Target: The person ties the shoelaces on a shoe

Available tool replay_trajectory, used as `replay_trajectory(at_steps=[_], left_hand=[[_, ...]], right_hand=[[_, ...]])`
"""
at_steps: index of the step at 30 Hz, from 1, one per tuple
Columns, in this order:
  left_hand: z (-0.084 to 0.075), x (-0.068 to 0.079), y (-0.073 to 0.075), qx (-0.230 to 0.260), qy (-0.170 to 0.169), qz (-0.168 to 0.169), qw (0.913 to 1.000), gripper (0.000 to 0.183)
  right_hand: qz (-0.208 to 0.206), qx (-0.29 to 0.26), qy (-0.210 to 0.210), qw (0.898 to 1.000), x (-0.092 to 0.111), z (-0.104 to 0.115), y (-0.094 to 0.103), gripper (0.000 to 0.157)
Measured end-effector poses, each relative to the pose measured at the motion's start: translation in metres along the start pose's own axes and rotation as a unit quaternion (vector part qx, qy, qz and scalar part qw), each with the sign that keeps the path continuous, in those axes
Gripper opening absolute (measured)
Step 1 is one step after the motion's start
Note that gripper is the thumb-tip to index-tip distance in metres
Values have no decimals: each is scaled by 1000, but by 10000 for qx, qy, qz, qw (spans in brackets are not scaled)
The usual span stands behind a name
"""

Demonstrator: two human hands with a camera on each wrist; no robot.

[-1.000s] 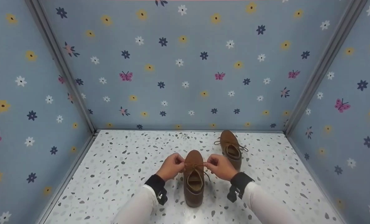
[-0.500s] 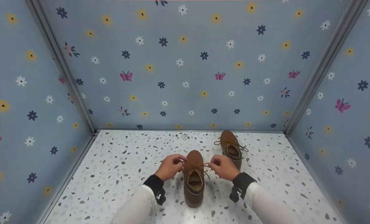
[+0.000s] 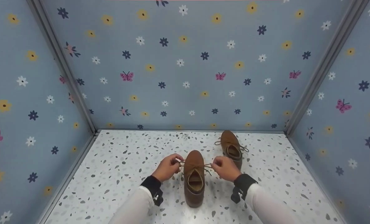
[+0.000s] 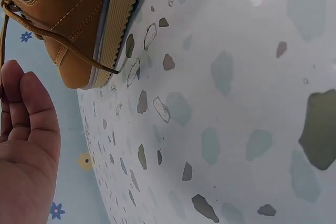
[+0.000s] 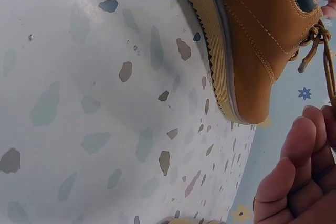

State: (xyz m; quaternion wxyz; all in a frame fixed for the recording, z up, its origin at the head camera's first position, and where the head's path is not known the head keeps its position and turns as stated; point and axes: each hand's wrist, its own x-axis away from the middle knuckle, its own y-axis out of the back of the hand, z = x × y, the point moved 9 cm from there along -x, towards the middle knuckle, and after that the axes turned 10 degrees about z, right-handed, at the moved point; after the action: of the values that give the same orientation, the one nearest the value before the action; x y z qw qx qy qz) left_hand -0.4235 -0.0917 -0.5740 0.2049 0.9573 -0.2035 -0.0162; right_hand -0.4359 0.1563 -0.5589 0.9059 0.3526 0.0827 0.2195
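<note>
A brown lace-up shoe (image 3: 194, 158) stands upright in front of me, toe pointing away. My left hand (image 3: 167, 168) pinches a shoelace loop at the shoe's left side. On the right, my right hand (image 3: 226, 168) pinches another loop, whose doubled lace (image 5: 329, 66) shows in the right wrist view. Both loops stretch outward from a knot (image 5: 318, 33) over the shoe's opening. A loose lace end (image 4: 79, 53) hangs down the shoe's side in the left wrist view. The left thumb tip is out of sight in that view.
A matching brown shoe (image 3: 228, 139) with a tied bow stands farther back on the right, partly behind my right hand. Speckled white floor (image 3: 125, 174) lies underneath. Blue flowered panels (image 3: 185, 74) with grey metal corner posts (image 3: 65, 71) enclose the back and both sides.
Both hands have drawn slightly apart, the left moving left and the right moving right. More of the lace loops now shows between the hands and the shoe. The shoe has stayed put.
</note>
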Motion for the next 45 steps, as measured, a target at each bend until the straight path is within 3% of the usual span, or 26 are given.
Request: replay_trajectory(at_steps=[5, 10, 15, 21, 32, 38, 41, 43, 45], left_hand=[[0, -2, -2, 43, -8, 13, 10000, 31], [-4, -2, -1, -111, -193, -119, 9997, 27], [-9, 1, -1, -513, -341, -155, 9980, 17], [-5, 1, 2, -572, -269, -159, 9979, 11], [-2, -3, 1, -704, -159, -101, 9973, 16], [-2, -3, -1, -609, -103, -24, 9981, 19], [-2, -1, -3, -557, -119, 61, 9984, 20], [-3, 0, -3, -559, -116, 111, 9983, 18], [-2, 0, -3, -565, -111, 147, 9982, 16]], right_hand=[[72, -455, -90, 9989, 0, -3, 1, 18], [56, -471, 99, 9988, 0, 3, 4, 16], [-97, 163, 130, 9997, 1, 10, 7, 18], [-176, 1075, -54, 9940, 2, 16, 10, 19], [-222, 2652, 389, 9631, 4, 33, 13, 20], [-203, 2616, 472, 9638, 5, 33, 12, 25], [-256, 2750, 580, 9593, 6, 33, 11, 27], [-379, 3030, 765, 9492, 8, 36, 11, 27], [-574, 3443, 1047, 9312, 10, 40, 11, 25]])
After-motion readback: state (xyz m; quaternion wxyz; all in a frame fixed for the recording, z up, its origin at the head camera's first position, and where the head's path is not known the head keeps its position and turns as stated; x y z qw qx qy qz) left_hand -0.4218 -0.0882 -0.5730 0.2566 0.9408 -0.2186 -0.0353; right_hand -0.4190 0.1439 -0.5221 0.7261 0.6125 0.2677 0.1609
